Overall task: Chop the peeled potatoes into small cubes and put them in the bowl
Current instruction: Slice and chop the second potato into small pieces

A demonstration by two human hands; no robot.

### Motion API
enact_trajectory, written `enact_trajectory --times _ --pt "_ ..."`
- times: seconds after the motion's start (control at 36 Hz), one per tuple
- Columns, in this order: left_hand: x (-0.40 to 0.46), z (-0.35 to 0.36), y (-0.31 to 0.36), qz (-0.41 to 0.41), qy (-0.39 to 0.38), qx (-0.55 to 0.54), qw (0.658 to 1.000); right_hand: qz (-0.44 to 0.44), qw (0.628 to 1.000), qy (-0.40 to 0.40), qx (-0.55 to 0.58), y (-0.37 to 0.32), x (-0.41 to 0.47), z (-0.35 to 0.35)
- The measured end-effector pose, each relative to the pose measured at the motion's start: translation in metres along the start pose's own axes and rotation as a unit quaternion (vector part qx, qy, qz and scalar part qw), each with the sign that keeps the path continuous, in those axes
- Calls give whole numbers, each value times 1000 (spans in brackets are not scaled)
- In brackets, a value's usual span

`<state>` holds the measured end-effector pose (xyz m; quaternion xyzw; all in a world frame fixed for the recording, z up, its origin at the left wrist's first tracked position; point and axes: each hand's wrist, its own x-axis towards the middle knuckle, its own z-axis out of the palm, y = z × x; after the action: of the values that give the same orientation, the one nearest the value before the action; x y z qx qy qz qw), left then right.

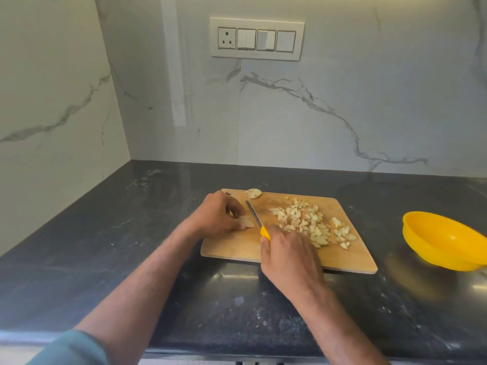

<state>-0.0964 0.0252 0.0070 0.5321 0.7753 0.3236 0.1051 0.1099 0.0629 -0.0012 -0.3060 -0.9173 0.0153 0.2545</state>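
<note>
Near the cam: a blue-green sleeve [71, 349] at the bottom left, w/ two bare arms going out over the dark table [92, 246].

The right hand [290, 259] is closest. Its grip is wrapped tight round the yellow handle of a knife [257, 219]. The blade points away and a bit left, w/ its edge down by the potato piece.

The left hand [220, 216] is just left of the blade. Its grip pinches a small flat potato piece [247, 222] and holds it down on the wood board [237, 248]. Fingers are curled over the piece, thumb at the near side.

On the right half of the board sits a pile of potato cubes [311, 223], small and pale. A few lie a bit apart at the right edge of the pile.

At the far edge of the board is one round potato end [253, 193], not cut up.

The yellow bowl [442, 241] sits on the table, well to the right of the board. No cubes show in it.

Farthest back is the marble wall w/ a switch plate [257, 39].
</note>
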Motion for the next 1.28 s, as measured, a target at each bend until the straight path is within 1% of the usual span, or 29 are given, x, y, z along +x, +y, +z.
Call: enact_trajectory --times 0.08,0.36,0.47,0.69,1.06,1.19,1.28 --pt "-1 0 0 -3 20 -20 1000 3 1000 -11 9 -2 3 -2" --pt "-3 2 2 -4 33 -36 999 -11 998 -39 39 -5 13 1" --pt "-3 3 3 -5 42 -40 998 -14 998 -31 46 -9 16 4" --pt "-2 4 2 -12 46 -42 998 -2 999 -20 38 -13 15 2" --pt "2 8 0 -13 38 -28 999 0 997 -42 67 -12 14 2" --pt "2 8 2 -11 27 -19 999 -7 998 -31 53 -11 4 -2" --pt "0 7 2 -12 31 -19 999 -11 997 -35 63 -8 -2 -3"
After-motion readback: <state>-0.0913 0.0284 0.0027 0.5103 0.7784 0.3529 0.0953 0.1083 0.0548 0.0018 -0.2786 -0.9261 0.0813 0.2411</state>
